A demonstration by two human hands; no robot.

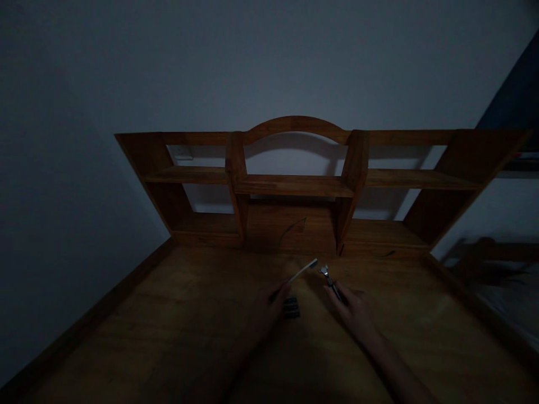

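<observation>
My left hand (pixel 272 300) is closed round the handle of a toothbrush (pixel 301 272), pale along its length with dark bristles at the tip. The brush slants up and to the right. In my right hand (pixel 351 306) is a razor (pixel 332 282) with a dark handle and a shiny metal head, tilted up and to the left. The two heads are close together, with a small gap between them. A small dark ridged object (pixel 291 307) lies on the desk just right of my left hand; the dim light hides what it is.
The wooden desk (pixel 189 314) has raised side edges. Along its back stands a wooden shelf unit (pixel 295 185) with several compartments, against a pale wall (pixel 269 62). A dark blue cloth (pixel 514 101) hangs at the far right. The room is dim.
</observation>
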